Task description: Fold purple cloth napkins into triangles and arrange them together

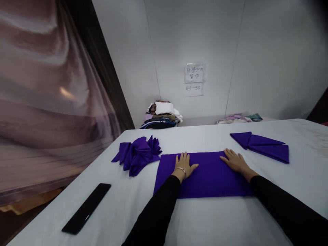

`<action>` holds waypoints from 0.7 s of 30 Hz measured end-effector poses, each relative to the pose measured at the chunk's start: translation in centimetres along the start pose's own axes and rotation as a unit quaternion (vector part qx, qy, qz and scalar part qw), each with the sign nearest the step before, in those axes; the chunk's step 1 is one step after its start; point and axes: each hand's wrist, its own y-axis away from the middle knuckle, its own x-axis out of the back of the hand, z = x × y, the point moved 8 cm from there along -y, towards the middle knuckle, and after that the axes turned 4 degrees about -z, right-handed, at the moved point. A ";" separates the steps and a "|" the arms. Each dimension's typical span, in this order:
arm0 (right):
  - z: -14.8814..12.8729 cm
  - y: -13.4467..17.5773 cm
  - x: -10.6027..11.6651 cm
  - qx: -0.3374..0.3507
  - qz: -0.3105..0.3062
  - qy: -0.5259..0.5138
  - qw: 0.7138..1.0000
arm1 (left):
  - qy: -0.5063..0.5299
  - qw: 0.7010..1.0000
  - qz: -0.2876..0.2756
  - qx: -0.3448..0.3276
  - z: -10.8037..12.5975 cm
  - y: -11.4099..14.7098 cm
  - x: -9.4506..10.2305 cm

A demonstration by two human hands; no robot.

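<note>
Palms down, you press a flat purple cloth [210,177] against the white table [212,222] directly before you, your left hand [185,164] at its 10 o'clock, your right hand [234,161] at its 2 o'clock. Fingers on both hands lie moderately spread, thumbs turned inward, with no edge pinched; fingertips reach the cloth's far edge.

Uneven pressure is the likeliest trouble: should one palm push harder than the other, the cloth could skew or ripple between them. The bracelet [182,169] on your left wrist might snag the fabric. Your right sleeve [282,205] hides the 4 o'clock corner, where a crease could pass unnoticed.

From the cloth's center, a bunched purple cloth [139,153] crowds 10 o'clock, its tip at the flat cloth's corner; whether they touch, you cannot tell. A sideways sweep could tangle the two. At 2 o'clock, a folded purple cloth [269,148] sits just beyond your right hand, exposed to a stray knock. A black slab resembling a phone [87,208] rests at 8 o'clock, apart from your working area. Stacked garments [162,116] stand farther off at 11 o'clock, out of your way, below handwritten papers [195,75] at 12.
</note>
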 end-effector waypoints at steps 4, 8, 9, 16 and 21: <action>0.1 0.0 -0.1 -0.003 -0.012 0.010 1.000 | -0.006 0.997 0.018 0.076 -5.2 -0.4 -0.1; 0.1 -0.1 -0.1 -0.002 -0.005 0.004 1.000 | -0.011 0.988 0.045 0.149 -10.7 1.3 1.0; 0.2 -0.1 -0.1 -0.001 -0.003 0.004 1.000 | -0.011 0.985 0.049 0.165 -11.8 1.8 1.3; 0.1 -0.1 0.0 0.003 0.006 -0.004 1.000 | -0.010 0.975 0.066 0.211 -14.4 4.5 2.5; -0.3 0.2 0.4 0.000 0.001 -0.020 1.000 | -0.029 0.978 0.069 0.195 -11.4 6.5 1.8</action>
